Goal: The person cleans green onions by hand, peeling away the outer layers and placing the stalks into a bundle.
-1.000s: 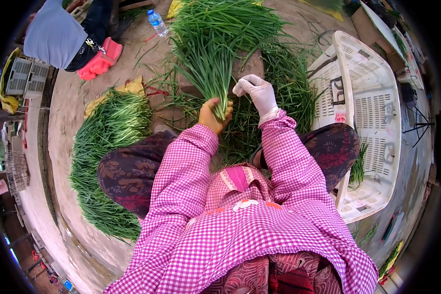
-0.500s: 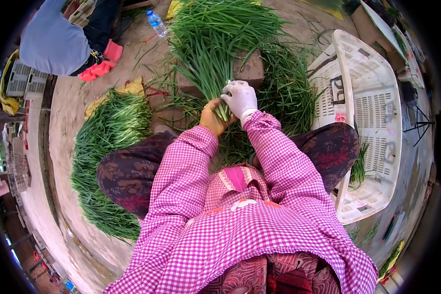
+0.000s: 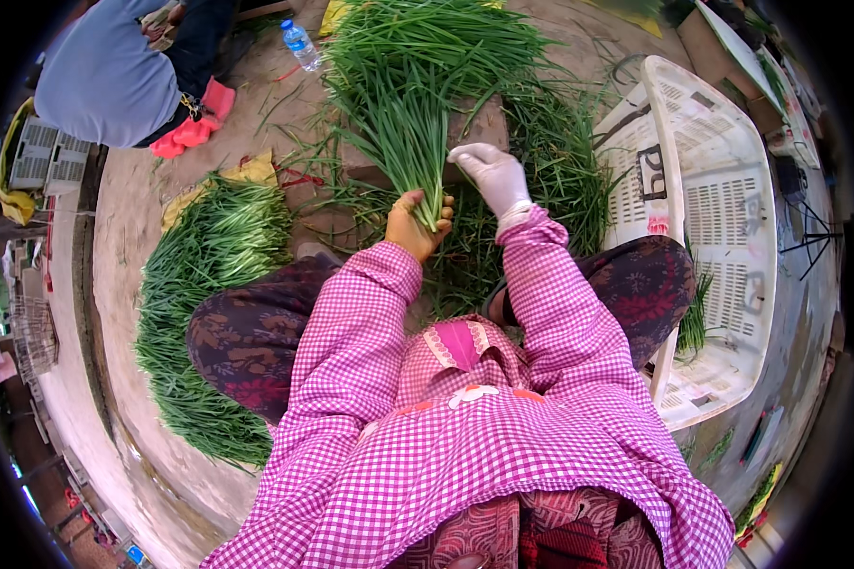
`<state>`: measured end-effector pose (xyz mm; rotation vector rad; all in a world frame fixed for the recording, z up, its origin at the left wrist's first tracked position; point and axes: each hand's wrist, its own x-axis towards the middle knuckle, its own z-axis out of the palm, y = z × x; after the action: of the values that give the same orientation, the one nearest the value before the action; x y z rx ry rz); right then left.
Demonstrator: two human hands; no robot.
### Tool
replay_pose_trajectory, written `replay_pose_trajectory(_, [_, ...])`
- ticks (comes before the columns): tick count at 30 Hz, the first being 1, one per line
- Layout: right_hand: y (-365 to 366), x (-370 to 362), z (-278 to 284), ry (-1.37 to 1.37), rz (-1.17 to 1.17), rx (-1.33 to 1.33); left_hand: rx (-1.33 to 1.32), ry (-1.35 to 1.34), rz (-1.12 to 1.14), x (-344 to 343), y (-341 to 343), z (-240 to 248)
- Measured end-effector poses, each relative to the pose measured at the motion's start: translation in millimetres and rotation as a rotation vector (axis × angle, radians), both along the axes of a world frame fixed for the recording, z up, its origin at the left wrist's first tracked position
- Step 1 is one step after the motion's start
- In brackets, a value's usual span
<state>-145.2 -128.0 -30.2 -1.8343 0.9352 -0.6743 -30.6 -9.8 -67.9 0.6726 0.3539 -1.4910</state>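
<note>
Right hand (image 3: 491, 177) now beside gripped chives (image 3: 403, 142)

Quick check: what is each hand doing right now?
Left hand: closed around the base of a bunch of green chives.
Right hand, in a white glove: resting on the bunch's side, fingers loosely curled; grip cannot be told.

1. Green onion bunch (image 3: 403, 142), long leaves.
2. White glove on the right hand (image 3: 493, 177).
3. Pink-and-white checked sleeves (image 3: 351, 322).
4. White slotted crate (image 3: 721, 218).
5. Dark maroon floral trousers (image 3: 247, 341).
6. Co-worker's grey-blue shirt (image 3: 104, 81).
</note>
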Motion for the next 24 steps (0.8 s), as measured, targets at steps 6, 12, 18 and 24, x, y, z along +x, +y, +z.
replay_pose_trajectory(6, [21.3,40.5,15.9,0.262,-0.029,-0.224,-0.038,-0.039,-0.068,4.0,3.5,-18.3])
replay_pose_trajectory(12, [3.7,70.6,19.0,0.516,-0.089,-0.134,0.079,-0.13,-0.037,-6.5,3.6,-7.8])
replay_pose_trajectory(18, [-10.0,48.3,40.9,0.362,-0.071,-0.094,0.056,-0.078,-0.022,-1.4,0.2,-6.3])
replay_pose_trajectory(24, [-19.2,13.1,81.9,-0.393,-0.112,0.175,-0.006,0.022,0.004,3.8,1.4,-10.1])
